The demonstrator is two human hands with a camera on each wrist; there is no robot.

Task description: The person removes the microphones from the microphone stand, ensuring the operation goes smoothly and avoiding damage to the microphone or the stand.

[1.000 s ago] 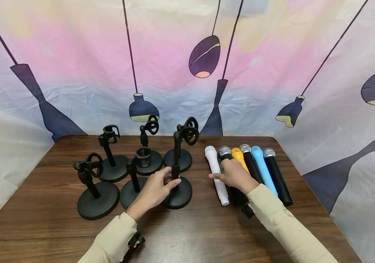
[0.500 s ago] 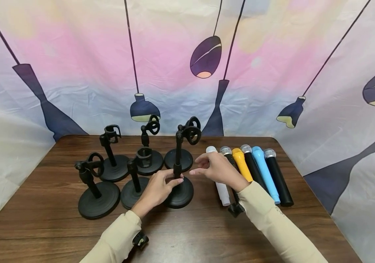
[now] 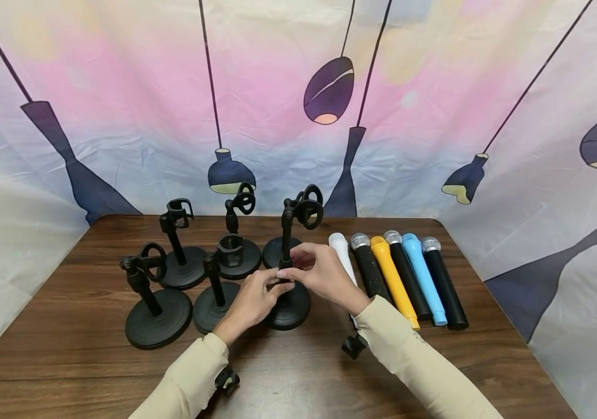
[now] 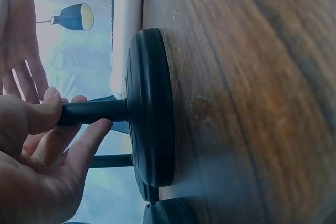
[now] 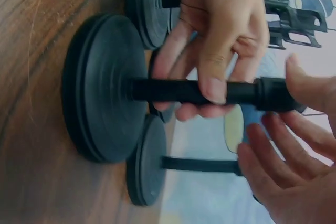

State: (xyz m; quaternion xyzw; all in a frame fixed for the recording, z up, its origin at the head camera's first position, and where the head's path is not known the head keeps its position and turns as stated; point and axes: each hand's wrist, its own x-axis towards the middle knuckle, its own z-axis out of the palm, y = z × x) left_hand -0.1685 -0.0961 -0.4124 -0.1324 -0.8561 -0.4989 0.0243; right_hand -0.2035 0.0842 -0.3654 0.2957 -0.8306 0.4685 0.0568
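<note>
A black desktop microphone stand (image 3: 289, 311) stands upright on its round base in front of me. My left hand (image 3: 256, 299) pinches its post low down, between thumb and fingers, just above the base. Higher up, my right hand (image 3: 324, 272) has thumb and fingers around the collar (image 5: 270, 94), the thumb on one side and fingertips on the other. At the top of this stand is a ring-shaped clip, partly overlapping the clip of the stand behind. In the right wrist view the base (image 5: 107, 90) sits flat on the table.
Several more black microphone stands (image 3: 157, 320) stand to the left and behind. On the right, a white microphone (image 3: 341, 247), a yellow microphone (image 3: 395, 279), a blue microphone (image 3: 424, 279) and several black ones (image 3: 445, 285) lie side by side. A printed cloth (image 3: 277, 87) hangs behind the table (image 3: 298, 378).
My right hand has moved left from above the microphones to the stand's collar, uncovering the microphones. My left hand has kept its grip on the post.
</note>
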